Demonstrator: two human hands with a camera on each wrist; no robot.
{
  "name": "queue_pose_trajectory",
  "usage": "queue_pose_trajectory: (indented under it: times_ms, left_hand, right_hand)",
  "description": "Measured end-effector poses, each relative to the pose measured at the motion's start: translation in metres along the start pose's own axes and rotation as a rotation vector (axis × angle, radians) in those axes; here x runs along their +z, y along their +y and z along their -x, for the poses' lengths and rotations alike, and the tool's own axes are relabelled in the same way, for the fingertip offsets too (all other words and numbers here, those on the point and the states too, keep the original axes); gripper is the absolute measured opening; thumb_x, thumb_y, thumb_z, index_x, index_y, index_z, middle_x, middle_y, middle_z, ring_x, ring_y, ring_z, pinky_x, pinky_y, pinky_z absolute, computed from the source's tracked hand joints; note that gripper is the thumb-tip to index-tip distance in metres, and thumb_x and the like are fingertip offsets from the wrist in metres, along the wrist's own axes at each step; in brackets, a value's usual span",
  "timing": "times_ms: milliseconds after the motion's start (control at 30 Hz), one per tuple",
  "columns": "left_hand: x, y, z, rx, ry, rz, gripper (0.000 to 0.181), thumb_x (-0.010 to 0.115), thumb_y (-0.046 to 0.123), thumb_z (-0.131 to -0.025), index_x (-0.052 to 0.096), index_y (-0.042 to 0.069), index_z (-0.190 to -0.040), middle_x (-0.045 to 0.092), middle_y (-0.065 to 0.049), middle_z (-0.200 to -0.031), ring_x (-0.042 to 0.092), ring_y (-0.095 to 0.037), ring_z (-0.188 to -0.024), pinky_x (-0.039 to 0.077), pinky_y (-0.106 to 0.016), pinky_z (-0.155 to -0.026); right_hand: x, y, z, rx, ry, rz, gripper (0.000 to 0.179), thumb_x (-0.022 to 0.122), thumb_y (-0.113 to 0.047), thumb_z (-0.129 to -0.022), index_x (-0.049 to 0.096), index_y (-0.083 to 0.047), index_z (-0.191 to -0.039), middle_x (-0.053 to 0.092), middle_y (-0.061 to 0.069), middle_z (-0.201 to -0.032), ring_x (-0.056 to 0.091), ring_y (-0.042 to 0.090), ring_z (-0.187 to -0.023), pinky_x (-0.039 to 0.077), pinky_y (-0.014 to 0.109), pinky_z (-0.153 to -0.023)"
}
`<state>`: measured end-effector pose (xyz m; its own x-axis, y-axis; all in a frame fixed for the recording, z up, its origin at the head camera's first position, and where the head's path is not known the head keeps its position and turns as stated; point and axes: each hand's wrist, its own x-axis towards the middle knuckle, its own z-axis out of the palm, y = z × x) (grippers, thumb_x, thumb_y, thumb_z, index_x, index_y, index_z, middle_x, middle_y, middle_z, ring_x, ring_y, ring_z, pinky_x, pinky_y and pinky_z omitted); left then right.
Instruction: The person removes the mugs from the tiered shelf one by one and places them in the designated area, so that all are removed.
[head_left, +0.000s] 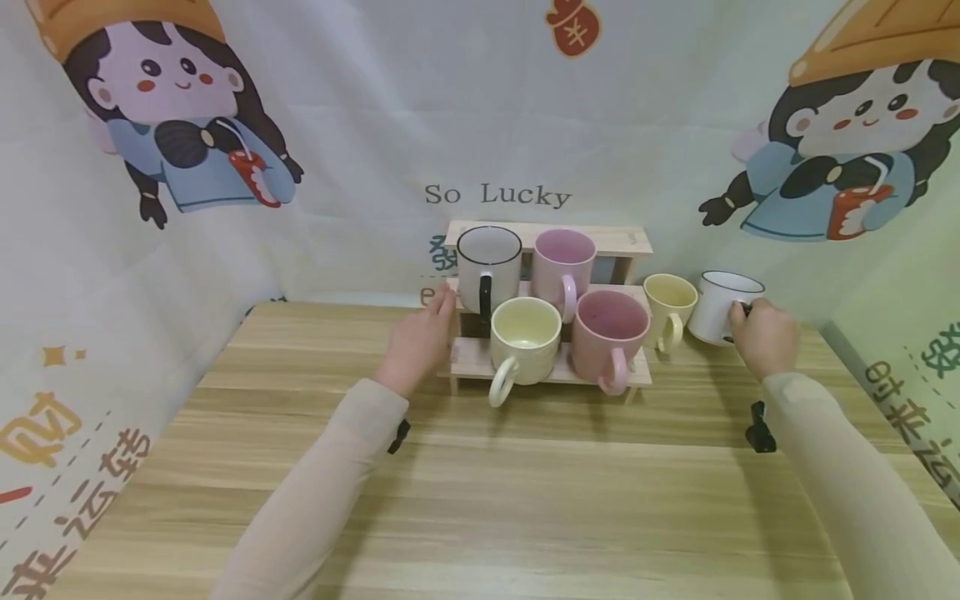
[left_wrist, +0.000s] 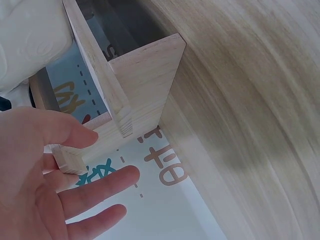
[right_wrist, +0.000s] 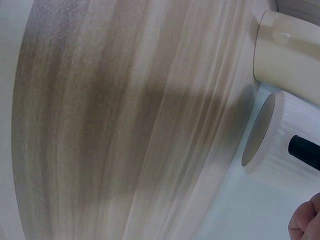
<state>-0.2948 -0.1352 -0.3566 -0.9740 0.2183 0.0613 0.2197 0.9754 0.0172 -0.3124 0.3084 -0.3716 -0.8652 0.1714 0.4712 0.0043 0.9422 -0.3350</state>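
My left hand (head_left: 422, 343) is at the left end of a small tiered wooden rack (head_left: 551, 237). In the left wrist view its thumb and two fingers pinch a plank end (left_wrist: 71, 162), while the other fingers stick out straight. At the right, my right hand (head_left: 767, 337) grips the black handle of a white mug with a dark rim (head_left: 716, 312). The underside of this white mug (right_wrist: 295, 145) shows in the right wrist view, raised off the table. A pale yellow mug (head_left: 667, 300) stands between it and the rack.
The rack's middle tier bears a black-rimmed white mug (head_left: 480, 271) and a pink mug (head_left: 558, 262). Below are a cream mug (head_left: 525, 333) and a darker pink mug (head_left: 609, 329). The wood-grain table (head_left: 555, 492) meets printed cloth (head_left: 360, 167) at the back and sides.
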Motion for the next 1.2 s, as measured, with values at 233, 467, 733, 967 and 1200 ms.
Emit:
queue_pose_trajectory:
  times_ms: [233, 467, 733, 967, 1200]
  left_hand:
    - [0.000, 0.000, 0.001, -0.004, 0.002, -0.008, 0.081, 0.065, 0.015, -0.086, 0.019, 0.005, -0.152, 0.016, -0.008, -0.160, 0.050, -0.014, -0.054, 0.042, -0.022, -0.043]
    - [0.001, 0.000, 0.003, 0.008, 0.000, -0.001, 0.082, 0.065, 0.016, -0.085, 0.019, 0.005, -0.152, 0.017, -0.009, -0.160, 0.051, -0.015, -0.056, 0.043, -0.023, -0.044]
    - [0.003, -0.001, 0.002, 0.010, 0.016, 0.007, 0.082, 0.066, 0.015, -0.084, 0.020, 0.005, -0.152, 0.019, -0.010, -0.159, 0.051, -0.015, -0.056, 0.043, -0.024, -0.044]
    - [0.003, 0.000, 0.002, 0.004, -0.007, 0.015, 0.083, 0.065, 0.015, -0.084, 0.019, 0.006, -0.152, 0.016, -0.008, -0.160, 0.052, -0.016, -0.059, 0.044, -0.024, -0.045]
    - [0.001, 0.000, 0.001, -0.002, 0.003, 0.030, 0.084, 0.066, 0.011, -0.083, 0.019, 0.006, -0.152, 0.017, -0.009, -0.160, 0.051, -0.015, -0.057, 0.043, -0.023, -0.044]
  right_hand:
    - [0.003, 0.000, 0.001, 0.005, -0.018, -0.039, 0.039, 0.045, -0.018, -0.095, 0.051, 0.014, -0.073, 0.057, 0.036, -0.070, 0.054, 0.047, -0.061, 0.041, 0.054, -0.053]
    - [0.009, 0.005, 0.007, 0.006, 0.010, -0.048, 0.038, 0.046, -0.016, -0.094, 0.050, 0.013, -0.071, 0.056, 0.037, -0.069, 0.053, 0.051, -0.060, 0.041, 0.056, -0.054]
    - [0.014, 0.006, 0.009, 0.028, -0.013, -0.025, 0.039, 0.044, -0.017, -0.095, 0.050, 0.015, -0.074, 0.056, 0.041, -0.073, 0.054, 0.056, -0.066, 0.041, 0.059, -0.056]
    - [0.015, 0.009, 0.012, 0.038, -0.185, -0.011, 0.041, 0.038, -0.019, -0.097, 0.051, 0.015, -0.078, 0.056, 0.037, -0.074, 0.056, 0.048, -0.065, 0.043, 0.055, -0.054]
    - [0.015, 0.012, 0.009, 0.058, -0.267, -0.003, 0.046, 0.036, -0.028, -0.098, 0.052, 0.010, -0.076, 0.057, 0.032, -0.074, 0.055, 0.041, -0.064, 0.043, 0.049, -0.051]
